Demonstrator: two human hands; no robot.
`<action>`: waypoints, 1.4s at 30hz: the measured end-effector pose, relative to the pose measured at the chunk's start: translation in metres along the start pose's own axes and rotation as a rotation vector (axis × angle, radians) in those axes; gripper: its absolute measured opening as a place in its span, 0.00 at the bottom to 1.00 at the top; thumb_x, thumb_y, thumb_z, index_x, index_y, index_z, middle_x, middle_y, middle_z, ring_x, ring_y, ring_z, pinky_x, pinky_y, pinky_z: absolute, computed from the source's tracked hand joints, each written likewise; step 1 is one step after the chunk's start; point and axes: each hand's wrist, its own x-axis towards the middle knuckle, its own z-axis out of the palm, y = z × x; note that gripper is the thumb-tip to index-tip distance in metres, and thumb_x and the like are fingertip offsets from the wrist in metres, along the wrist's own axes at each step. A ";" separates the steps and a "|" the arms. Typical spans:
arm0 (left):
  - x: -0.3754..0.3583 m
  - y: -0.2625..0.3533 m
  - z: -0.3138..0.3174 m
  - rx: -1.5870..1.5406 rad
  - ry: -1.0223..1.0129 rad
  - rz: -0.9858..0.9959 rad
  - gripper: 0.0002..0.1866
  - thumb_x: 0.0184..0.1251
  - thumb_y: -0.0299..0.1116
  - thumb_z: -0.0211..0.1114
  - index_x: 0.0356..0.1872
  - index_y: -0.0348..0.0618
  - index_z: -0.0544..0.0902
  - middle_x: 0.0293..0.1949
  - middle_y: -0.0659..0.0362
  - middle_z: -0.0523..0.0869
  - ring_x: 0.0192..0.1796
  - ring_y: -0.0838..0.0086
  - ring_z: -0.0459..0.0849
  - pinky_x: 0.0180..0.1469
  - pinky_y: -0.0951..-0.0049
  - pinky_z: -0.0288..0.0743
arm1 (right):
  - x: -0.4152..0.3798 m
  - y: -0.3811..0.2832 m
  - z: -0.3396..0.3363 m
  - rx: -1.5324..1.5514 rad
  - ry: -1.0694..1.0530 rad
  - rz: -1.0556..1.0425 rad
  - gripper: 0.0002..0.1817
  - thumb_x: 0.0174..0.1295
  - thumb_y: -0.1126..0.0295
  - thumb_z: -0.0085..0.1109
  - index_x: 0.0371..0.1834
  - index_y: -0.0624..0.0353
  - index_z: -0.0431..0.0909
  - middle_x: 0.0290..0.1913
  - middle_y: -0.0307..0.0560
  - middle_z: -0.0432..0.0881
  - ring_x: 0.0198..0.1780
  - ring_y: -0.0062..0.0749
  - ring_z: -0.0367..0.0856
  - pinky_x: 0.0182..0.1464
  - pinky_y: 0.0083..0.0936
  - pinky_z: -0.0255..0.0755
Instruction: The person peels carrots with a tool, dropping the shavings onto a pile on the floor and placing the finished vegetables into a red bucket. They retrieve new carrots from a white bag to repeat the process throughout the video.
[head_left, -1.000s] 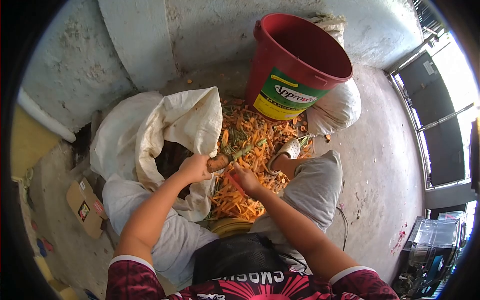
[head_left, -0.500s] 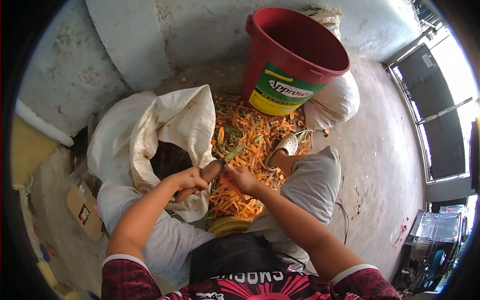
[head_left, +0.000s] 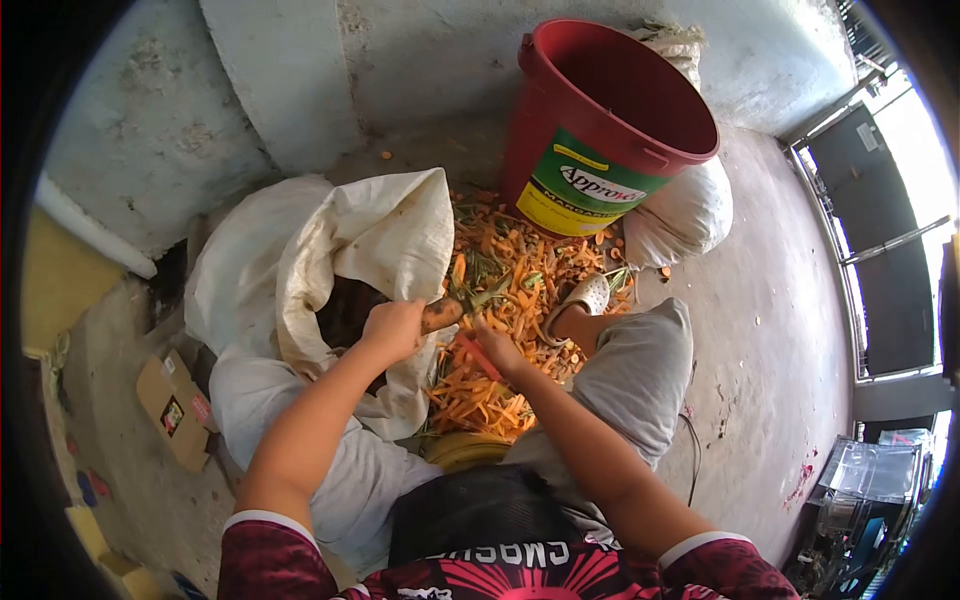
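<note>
My left hand [head_left: 393,330] is closed around a soil-browned carrot [head_left: 441,315], whose top end, with a green stub, points right. My right hand [head_left: 492,348] grips a red-handled tool [head_left: 480,358] close to that end; its working part is hidden at the carrot. Just left of the hands, a white woven sack [head_left: 410,225] gapes with its rim folded back and dark contents inside. Below and beyond both hands, a heap of orange peelings [head_left: 490,400] with green scraps covers the floor.
A big red bucket [head_left: 535,130] with a margarine label stands behind the heap, beside a filled white sack [head_left: 690,215]. My foot in a pale clog [head_left: 588,295] rests among the peelings. A cardboard piece [head_left: 170,405] lies left; a black cable [head_left: 695,450] runs at right.
The view has shifted slightly, so the scene sits further right. My left hand has moved away from my body and turned, now covering more of the carrot. The right hand stays by the carrot's end.
</note>
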 end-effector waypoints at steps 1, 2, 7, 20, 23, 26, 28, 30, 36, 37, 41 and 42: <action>0.003 0.004 -0.006 -0.023 0.012 -0.008 0.17 0.36 0.29 0.61 0.32 0.36 0.71 0.21 0.49 0.77 0.28 0.57 0.78 0.29 0.63 0.72 | -0.001 -0.006 -0.004 -0.008 0.000 -0.016 0.34 0.61 0.43 0.32 0.37 0.68 0.74 0.27 0.48 0.74 0.26 0.28 0.70 0.31 0.23 0.65; 0.005 0.006 -0.009 -0.048 0.023 -0.015 0.17 0.36 0.29 0.61 0.32 0.36 0.70 0.21 0.49 0.77 0.28 0.57 0.78 0.29 0.63 0.71 | -0.003 -0.011 -0.007 -0.015 0.002 -0.031 0.34 0.61 0.43 0.31 0.37 0.67 0.74 0.26 0.47 0.74 0.25 0.27 0.69 0.30 0.22 0.65; 0.011 -0.006 0.002 -0.159 0.109 0.015 0.18 0.36 0.29 0.60 0.33 0.36 0.68 0.25 0.46 0.77 0.31 0.54 0.77 0.32 0.62 0.71 | -0.008 -0.021 -0.003 -0.062 0.113 -0.083 0.31 0.58 0.43 0.39 0.37 0.65 0.74 0.24 0.44 0.74 0.23 0.26 0.69 0.28 0.23 0.65; -0.013 -0.005 -0.059 -0.502 0.104 0.141 0.26 0.36 0.33 0.66 0.41 0.35 0.72 0.39 0.44 0.73 0.42 0.55 0.74 0.44 0.67 0.68 | -0.028 -0.049 0.016 -0.383 0.277 -0.454 0.17 0.58 0.59 0.48 0.33 0.65 0.71 0.22 0.49 0.74 0.22 0.29 0.71 0.27 0.27 0.64; -0.019 0.003 -0.067 -0.519 0.138 0.152 0.24 0.37 0.32 0.65 0.39 0.35 0.72 0.36 0.45 0.75 0.40 0.54 0.75 0.42 0.67 0.69 | -0.038 -0.055 0.022 -0.447 0.289 -0.469 0.16 0.59 0.60 0.46 0.32 0.65 0.71 0.20 0.49 0.74 0.21 0.31 0.71 0.26 0.28 0.64; -0.017 0.011 -0.059 -0.461 0.108 0.095 0.21 0.37 0.31 0.64 0.37 0.37 0.72 0.28 0.46 0.77 0.34 0.54 0.77 0.36 0.66 0.71 | -0.044 -0.058 0.024 -0.450 0.303 -0.444 0.16 0.60 0.60 0.44 0.30 0.65 0.71 0.18 0.51 0.73 0.20 0.36 0.72 0.26 0.30 0.65; -0.018 0.017 -0.055 -0.337 0.101 0.059 0.20 0.37 0.31 0.64 0.36 0.39 0.72 0.23 0.48 0.78 0.30 0.54 0.78 0.32 0.65 0.72 | -0.040 -0.054 0.021 -0.479 0.322 -0.381 0.16 0.61 0.61 0.43 0.29 0.65 0.72 0.16 0.52 0.73 0.19 0.39 0.72 0.26 0.31 0.65; -0.019 0.023 -0.054 -0.169 0.144 0.061 0.19 0.37 0.30 0.63 0.36 0.41 0.71 0.20 0.49 0.78 0.26 0.54 0.78 0.29 0.63 0.72 | -0.040 -0.052 0.019 -0.530 0.346 -0.354 0.17 0.61 0.61 0.42 0.28 0.65 0.72 0.16 0.53 0.73 0.19 0.40 0.73 0.25 0.32 0.65; -0.028 0.024 -0.046 -0.184 0.136 0.050 0.24 0.34 0.31 0.62 0.41 0.43 0.71 0.21 0.47 0.78 0.27 0.54 0.78 0.30 0.62 0.72 | -0.040 -0.041 0.019 -0.507 0.390 -0.190 0.16 0.60 0.62 0.43 0.27 0.64 0.73 0.17 0.51 0.74 0.18 0.37 0.73 0.24 0.32 0.66; -0.027 0.021 -0.041 -0.188 0.128 0.057 0.24 0.34 0.31 0.62 0.41 0.43 0.71 0.22 0.47 0.78 0.28 0.54 0.78 0.30 0.62 0.72 | -0.043 -0.043 0.022 -0.505 0.398 -0.131 0.16 0.60 0.62 0.43 0.27 0.64 0.74 0.17 0.50 0.74 0.18 0.36 0.73 0.23 0.32 0.66; -0.027 0.010 -0.020 -0.369 0.116 0.122 0.24 0.35 0.31 0.61 0.41 0.41 0.71 0.22 0.44 0.77 0.29 0.53 0.78 0.30 0.62 0.71 | -0.034 -0.019 0.016 -0.573 0.347 -0.284 0.15 0.59 0.63 0.43 0.30 0.65 0.74 0.19 0.51 0.75 0.18 0.37 0.74 0.23 0.32 0.67; -0.027 0.011 -0.021 -0.456 0.115 0.145 0.23 0.36 0.31 0.61 0.41 0.40 0.71 0.23 0.44 0.77 0.29 0.52 0.78 0.30 0.62 0.71 | -0.036 -0.023 0.016 -0.572 0.361 -0.282 0.15 0.59 0.63 0.43 0.31 0.65 0.74 0.19 0.51 0.75 0.19 0.38 0.74 0.23 0.32 0.67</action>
